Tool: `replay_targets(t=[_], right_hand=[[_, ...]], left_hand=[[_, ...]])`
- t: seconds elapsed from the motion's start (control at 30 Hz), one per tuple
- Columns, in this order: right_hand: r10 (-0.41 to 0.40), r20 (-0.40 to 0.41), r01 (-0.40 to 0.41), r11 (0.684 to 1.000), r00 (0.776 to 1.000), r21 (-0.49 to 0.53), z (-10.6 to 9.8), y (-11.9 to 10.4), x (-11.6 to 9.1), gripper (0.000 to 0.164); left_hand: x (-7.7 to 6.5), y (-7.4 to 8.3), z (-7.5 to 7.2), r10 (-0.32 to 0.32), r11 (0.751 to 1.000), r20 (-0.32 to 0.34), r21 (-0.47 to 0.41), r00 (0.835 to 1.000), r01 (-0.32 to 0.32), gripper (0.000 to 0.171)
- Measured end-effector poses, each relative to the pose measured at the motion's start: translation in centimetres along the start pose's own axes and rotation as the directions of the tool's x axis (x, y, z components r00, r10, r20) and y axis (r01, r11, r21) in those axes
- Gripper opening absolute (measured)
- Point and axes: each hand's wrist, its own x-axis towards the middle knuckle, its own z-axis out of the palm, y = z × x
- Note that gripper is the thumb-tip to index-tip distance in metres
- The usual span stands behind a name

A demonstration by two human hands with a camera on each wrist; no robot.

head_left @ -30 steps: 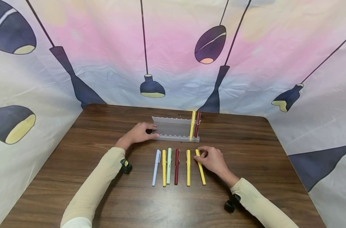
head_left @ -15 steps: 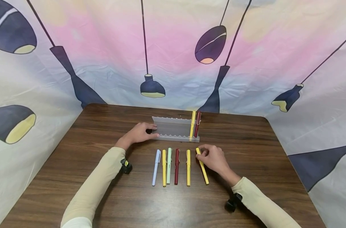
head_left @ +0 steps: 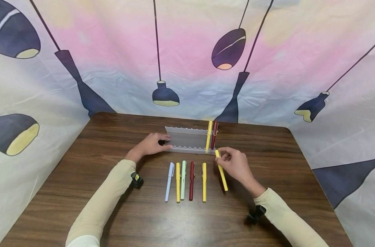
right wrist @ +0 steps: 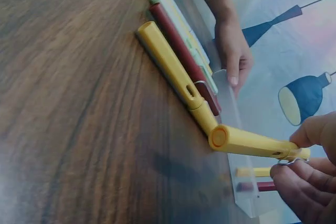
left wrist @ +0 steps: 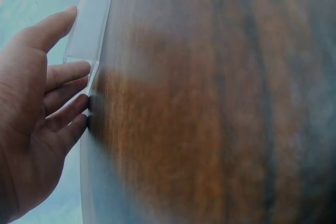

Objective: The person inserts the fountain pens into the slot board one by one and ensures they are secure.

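My right hand pinches a yellow pen near its clip end, just in front of the clear pen tray's right end. In the right wrist view the held yellow pen is raised off the tabletop and tilted. At the clear pen tray, my left hand rests on the left end with loosely extended fingers. The left wrist view shows fingertips against that end. A yellow pen and a dark red pen lie across the tray's right-hand notches.
In front of the tray, a row on the wooden table holds a light blue pen, a yellow pen, a pale green pen, a dark red pen and another yellow pen. A printed cloth backdrop stands behind.
My right hand has lifted the yellow pen from the tabletop and carried it forward and slightly right, towards the tray's right end. The left hand and tray stay put.
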Motion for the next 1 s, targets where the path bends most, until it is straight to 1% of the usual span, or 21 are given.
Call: replay_targets(t=[0.2, 0.37, 0.6, 0.8, 1.0], right_hand=[[-0.032, -0.062, 0.036, 0.998, 0.998, 0.050, -0.2, -0.7, 0.4, 0.031], [-0.029, -0.091, 0.038, 0.995, 0.995, 0.098, -0.3, -1.3, 0.9, 0.031], [-0.013, -0.144, 0.033, 0.990, 0.989, 0.136, -0.3, -1.8, 1.9, 0.031], [0.001, -0.153, 0.028, 0.983, 0.988, 0.183, -0.3, -2.3, 3.0, 0.032], [-0.023, -0.169, 0.056, 0.980, 0.985, 0.193, -0.1, -2.8, 4.3, 0.029]], left_hand=[[0.0, 0.0, 0.0, -0.008, 1.000, -0.001, -0.004, 1.000, 0.008, 0.064], [0.0, 0.1, 0.0, -0.016, 1.000, 0.001, -0.003, 1.000, 0.016, 0.063], [-0.1, 0.5, -0.1, -0.028, 1.000, 0.008, 0.000, 1.000, 0.028, 0.064], [0.0, 0.3, 0.0, -0.021, 1.000, 0.005, -0.005, 1.000, 0.021, 0.064], [0.1, -0.1, 0.1, -0.011, 1.000, -0.001, -0.005, 1.000, 0.011, 0.064]])
